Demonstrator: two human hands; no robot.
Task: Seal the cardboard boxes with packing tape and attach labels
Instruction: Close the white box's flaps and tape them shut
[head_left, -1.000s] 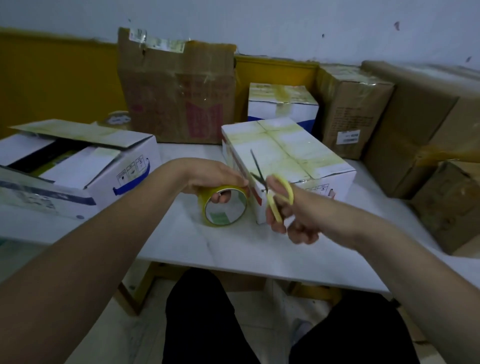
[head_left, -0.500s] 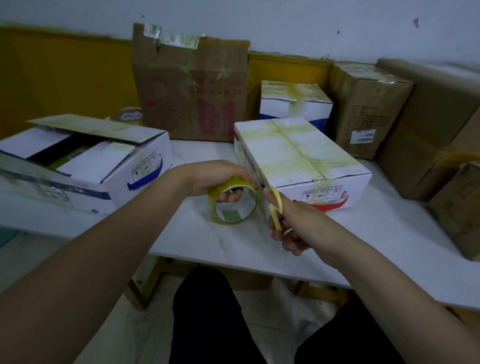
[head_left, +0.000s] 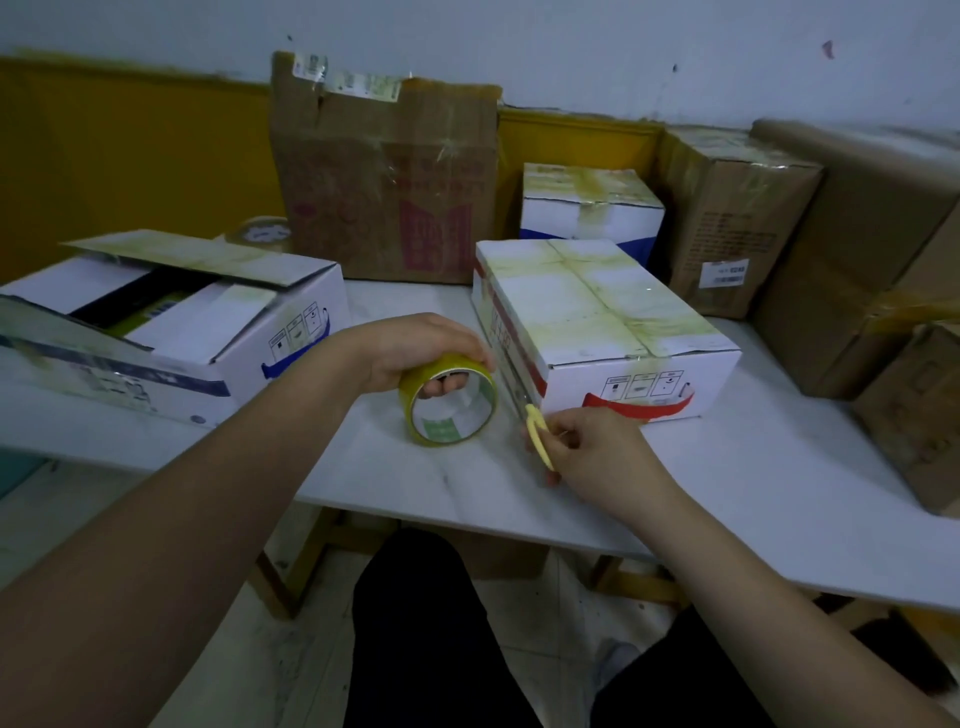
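Yellowish tape roll (head_left: 449, 402) is gripped by the left hand (head_left: 415, 351) just left of the taped white box (head_left: 597, 322), likely keeping the strip taut; yellow-handled scissors (head_left: 537, 434), clasped in the right hand (head_left: 597, 457), are held at the box's near corner for cutting.

Left hand (head_left: 415, 351) gripping a yellow tape roll (head_left: 449, 402) on edge on the white table (head_left: 779, 483), fingers through its core, just left of a closed white box (head_left: 597, 312) with red print and yellowed tape. Right hand (head_left: 597, 457) holding yellow-handled scissors (head_left: 537, 431) at that box's near left corner. To the left, an open-flapped white box (head_left: 218, 332); behind, brown cartons (head_left: 384, 176) against the wall.
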